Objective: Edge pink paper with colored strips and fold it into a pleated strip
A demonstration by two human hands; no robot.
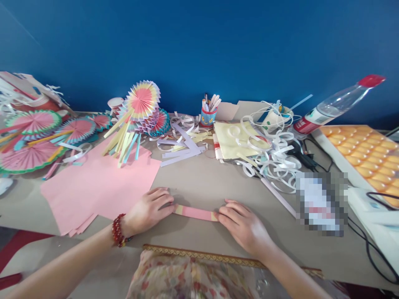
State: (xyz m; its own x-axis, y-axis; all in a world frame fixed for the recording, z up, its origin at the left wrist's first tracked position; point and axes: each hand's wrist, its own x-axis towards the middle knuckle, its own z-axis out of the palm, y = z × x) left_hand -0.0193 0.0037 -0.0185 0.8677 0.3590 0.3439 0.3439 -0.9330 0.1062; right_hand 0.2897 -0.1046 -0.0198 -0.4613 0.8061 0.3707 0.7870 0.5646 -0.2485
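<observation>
A narrow pink paper strip (195,212) with pale yellow near its ends lies level on the table's front part. At its left end are the fingers of my left hand (152,209), closed on it, with a red bead bracelet (117,230) round the wrist. My right hand (246,224) grips the opposite end between thumb and fingers. Both ends of the strip are hidden under the fingertips. Close to my left hand, pink paper sheets (93,187) lie in an uneven stack.
Pleated paper fans (145,101) stand and lie at the back and left. A pen cup (208,116) is at back centre. Yellow sheets (230,141), curled white paper strips (280,160), a plastic bottle (330,109) and an orange-yellow padded panel (364,151) occupy the right. A blue wall (199,45) rises behind.
</observation>
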